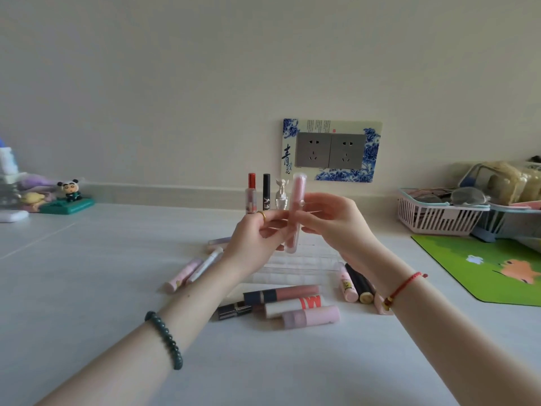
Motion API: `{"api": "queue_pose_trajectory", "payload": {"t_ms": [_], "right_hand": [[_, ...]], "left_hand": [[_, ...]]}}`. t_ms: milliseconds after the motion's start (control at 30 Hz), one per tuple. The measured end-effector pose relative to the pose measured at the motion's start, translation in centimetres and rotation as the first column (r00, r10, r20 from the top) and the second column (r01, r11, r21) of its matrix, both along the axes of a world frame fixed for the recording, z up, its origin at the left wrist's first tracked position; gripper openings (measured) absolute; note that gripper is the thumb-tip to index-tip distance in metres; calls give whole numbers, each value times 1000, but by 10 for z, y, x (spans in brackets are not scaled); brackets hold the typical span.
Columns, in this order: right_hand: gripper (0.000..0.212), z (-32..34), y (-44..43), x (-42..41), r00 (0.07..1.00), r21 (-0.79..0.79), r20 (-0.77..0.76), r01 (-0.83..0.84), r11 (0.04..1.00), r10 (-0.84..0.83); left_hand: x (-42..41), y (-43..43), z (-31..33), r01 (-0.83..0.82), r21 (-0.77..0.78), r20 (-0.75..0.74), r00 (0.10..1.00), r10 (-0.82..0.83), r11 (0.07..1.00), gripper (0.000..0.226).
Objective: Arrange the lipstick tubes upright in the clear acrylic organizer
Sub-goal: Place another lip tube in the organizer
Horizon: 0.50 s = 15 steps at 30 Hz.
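A long pink lipstick tube [296, 197] stands upright in the air, held between my left hand [254, 238] and my right hand [336, 224], just above the clear acrylic organizer [295, 271]. Behind my hands, three tubes stand upright in the organizer's back row: a red-capped tube [251, 194], a black tube [266, 191] and a clear winged bottle [281, 193]. Several more tubes lie flat on the white table: pink ones at the left [183, 275], a group in front [292, 306], and others at the right [355, 284].
A pink plastic basket [433, 215] with glasses stands at the right, beside a green mouse mat [483, 268]. Small figurines on a green base [68, 200] sit at the far left. A wall socket plate [332, 150] is behind the organizer.
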State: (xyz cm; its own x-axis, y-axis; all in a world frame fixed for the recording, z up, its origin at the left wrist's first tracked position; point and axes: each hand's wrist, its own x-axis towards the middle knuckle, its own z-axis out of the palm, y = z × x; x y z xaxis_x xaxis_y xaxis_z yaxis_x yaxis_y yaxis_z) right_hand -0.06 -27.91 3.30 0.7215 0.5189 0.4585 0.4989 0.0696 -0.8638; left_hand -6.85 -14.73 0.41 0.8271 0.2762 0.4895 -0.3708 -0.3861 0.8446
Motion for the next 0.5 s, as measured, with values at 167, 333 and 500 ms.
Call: {"api": "queue_pose_trajectory", "payload": {"t_ms": [167, 333, 500], "right_hand": [[22, 2, 22, -1, 1000, 18, 25, 8, 1000, -8], [23, 2, 42, 4, 975, 55, 147, 162, 985, -169], [23, -7, 54, 13, 951, 76, 158, 256, 964, -265]], "left_hand": [[-2, 15, 2, -68, 7, 33, 997, 68, 998, 21], [-4, 32, 3, -219, 7, 137, 967, 216, 976, 27], [-12, 56, -6, -289, -12, 120, 950, 288, 957, 16]]}}
